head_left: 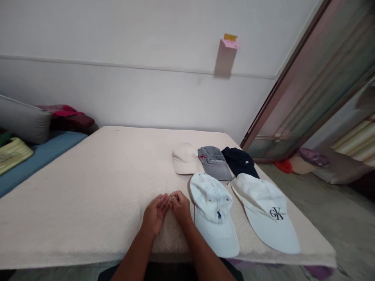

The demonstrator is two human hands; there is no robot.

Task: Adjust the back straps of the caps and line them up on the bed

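Observation:
My left hand point(154, 212) lies low over the cream-covered table point(88, 195), palm turned inward and fingers stretched out. Close against its fingertips, my right hand point(181, 207) has its fingers curled and pinched together. Whatever sits in that pinch, if anything, is too small to make out. Just right of my right hand is a pale blue cap point(215, 212) with a small dark horse-rider emblem, its brim facing me. Beside it lies a white cap point(266, 208) with dark letters on the front.
Behind these two caps sit a cream cap point(186, 158), a grey cap point(214, 162) with a red mark and a navy cap point(240, 160). A white wall point(146, 93) stands beyond the table. A grey cushion point(25, 119) rests on a blue surface point(55, 150) at left.

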